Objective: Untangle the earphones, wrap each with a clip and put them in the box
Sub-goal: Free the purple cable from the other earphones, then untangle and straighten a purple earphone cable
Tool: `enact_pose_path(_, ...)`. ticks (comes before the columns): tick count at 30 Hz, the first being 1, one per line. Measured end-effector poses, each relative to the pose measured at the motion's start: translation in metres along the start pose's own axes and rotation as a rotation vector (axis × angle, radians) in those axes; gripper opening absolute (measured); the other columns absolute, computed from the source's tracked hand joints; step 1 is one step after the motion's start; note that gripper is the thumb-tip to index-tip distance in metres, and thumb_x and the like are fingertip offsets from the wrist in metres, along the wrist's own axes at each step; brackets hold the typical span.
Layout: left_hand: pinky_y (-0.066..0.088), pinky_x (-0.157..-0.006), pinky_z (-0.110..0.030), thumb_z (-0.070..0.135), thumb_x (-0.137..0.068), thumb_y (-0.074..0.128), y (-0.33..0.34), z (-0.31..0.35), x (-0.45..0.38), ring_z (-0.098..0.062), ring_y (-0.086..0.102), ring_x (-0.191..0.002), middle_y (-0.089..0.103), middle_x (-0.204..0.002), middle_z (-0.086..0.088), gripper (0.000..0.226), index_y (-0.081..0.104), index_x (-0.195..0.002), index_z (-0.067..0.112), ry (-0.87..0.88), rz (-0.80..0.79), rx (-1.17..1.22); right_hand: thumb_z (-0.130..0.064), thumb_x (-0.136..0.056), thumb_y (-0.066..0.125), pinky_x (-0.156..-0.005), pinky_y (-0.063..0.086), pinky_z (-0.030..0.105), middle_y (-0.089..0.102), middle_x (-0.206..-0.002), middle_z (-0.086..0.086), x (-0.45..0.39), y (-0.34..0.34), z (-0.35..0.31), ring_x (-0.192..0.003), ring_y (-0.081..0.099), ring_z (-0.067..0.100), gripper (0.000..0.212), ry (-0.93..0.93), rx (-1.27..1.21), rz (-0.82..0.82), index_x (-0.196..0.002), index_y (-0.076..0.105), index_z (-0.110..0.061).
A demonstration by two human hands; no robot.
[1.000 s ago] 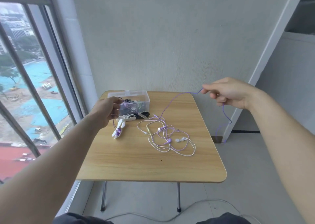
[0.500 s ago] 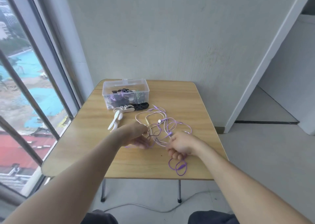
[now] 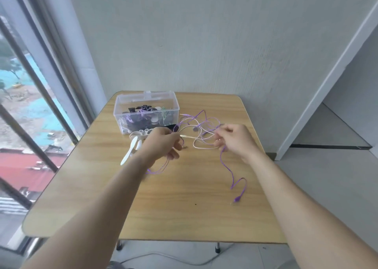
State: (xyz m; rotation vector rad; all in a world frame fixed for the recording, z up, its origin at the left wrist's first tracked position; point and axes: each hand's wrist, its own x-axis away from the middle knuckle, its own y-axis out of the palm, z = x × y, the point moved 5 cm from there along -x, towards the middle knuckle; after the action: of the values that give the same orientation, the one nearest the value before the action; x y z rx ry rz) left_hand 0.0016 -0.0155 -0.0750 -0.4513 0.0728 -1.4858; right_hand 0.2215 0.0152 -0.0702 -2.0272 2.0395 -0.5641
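The tangle of earphones (image 3: 201, 131), purple and cream-white cords looped through one another, hangs between the two hands just above the wooden table (image 3: 184, 203), toward its 12 o'clock edge. The left hand (image 3: 161, 144) sits at the tangle's 9 o'clock side with its fingers curled round a gathered bunch of cord; purple loops trail from under it toward 6 o'clock. The right hand (image 3: 235, 140) is at the 3 o'clock side, fingertips pinching strands at the edge of the knot. The knot's long axis therefore runs 9-to-3, straight between the hands, and both are about equally near it.

From the right hand a single purple cord (image 3: 230, 169) falls toward 5 o'clock and ends in a purple plug (image 3: 237, 198) lying free on the table. That loose end looks like the one to draw out of the knot, and the right hand is the nearer to it.

The clear plastic box (image 3: 146, 111) stands at 11 o'clock from the hands, open, already holding wrapped earphones. Just in front of it lie white clips (image 3: 134, 144) and a black clip (image 3: 172, 127), touching or nearly touching the left hand's knuckles; a sweep to 9 o'clock could drag cord over them. Untangling seems under way, with no clip yet on this pair.
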Motion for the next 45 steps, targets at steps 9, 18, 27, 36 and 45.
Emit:
enact_pose_path(9, 0.046, -0.095, -0.038, 0.034, -0.099, 0.053, 0.011, 0.008, 0.084, -0.019, 0.059, -0.107, 0.069, -0.109, -0.002, 0.026, 0.067, -0.108, 0.014, 0.442, 0.292, -0.261, -0.01, -0.099, 0.058, -0.057, 0.057, 0.032, 0.059, -0.073, 0.007, 0.086, -0.004, -0.034, -0.064, 0.061, 0.02, 0.018, 0.093, -0.651, -0.202, -0.094, 0.072, -0.001)
enact_pose_path(18, 0.05, -0.081, -0.033, 0.032, -0.096, 0.052, 0.084, -0.015, 0.125, -0.013, 0.063, -0.074, 0.068, -0.073, 0.002, 0.024, 0.065, -0.092, 0.011, 0.273, -0.596, 0.084, -0.011, -0.102, 0.051, -0.058, 0.059, 0.032, 0.064, -0.076, 0.01, 0.1, 0.017, -0.01, -0.064, 0.066, 0.024, 0.019, 0.231, -1.034, -0.04, -0.096, 0.064, 0.001)
enact_pose_path(27, 0.05, -0.061, -0.035, 0.022, -0.091, 0.059, 0.014, -0.006, 0.105, -0.021, 0.035, -0.044, 0.032, -0.05, -0.003, 0.023, 0.05, -0.073, 0.01, 0.12, -0.419, 0.441, -0.014, -0.104, 0.05, -0.044, 0.052, 0.025, 0.054, -0.061, 0.0, 0.088, -0.042, 0.032, -0.05, 0.066, 0.015, 0.019, 0.204, -0.652, 0.242, -0.093, 0.064, -0.008)
enact_pose_path(36, 0.02, -0.042, -0.017, 0.031, -0.088, 0.052, -0.023, -0.014, 0.102, -0.008, 0.016, -0.045, 0.022, -0.053, 0.008, 0.024, 0.053, -0.077, 0.01, 0.102, -0.384, 0.402, -0.01, -0.098, 0.059, -0.043, 0.049, 0.019, 0.068, -0.078, 0.007, 0.092, -0.09, 0.053, -0.046, 0.061, 0.009, 0.014, 0.277, -0.437, 0.321, -0.09, 0.07, -0.004)
enact_pose_path(45, 0.036, -0.052, -0.025, 0.007, -0.104, 0.04, -0.018, -0.022, 0.095, -0.022, 0.043, -0.053, 0.052, -0.063, -0.005, 0.019, 0.058, -0.097, 0.007, 0.07, -0.271, 0.421, -0.023, -0.09, 0.068, -0.082, 0.053, 0.035, 0.076, -0.088, 0.002, 0.111, -0.075, 0.034, -0.091, 0.069, 0.028, 0.009, 0.045, 0.579, 0.332, -0.083, 0.068, -0.018)
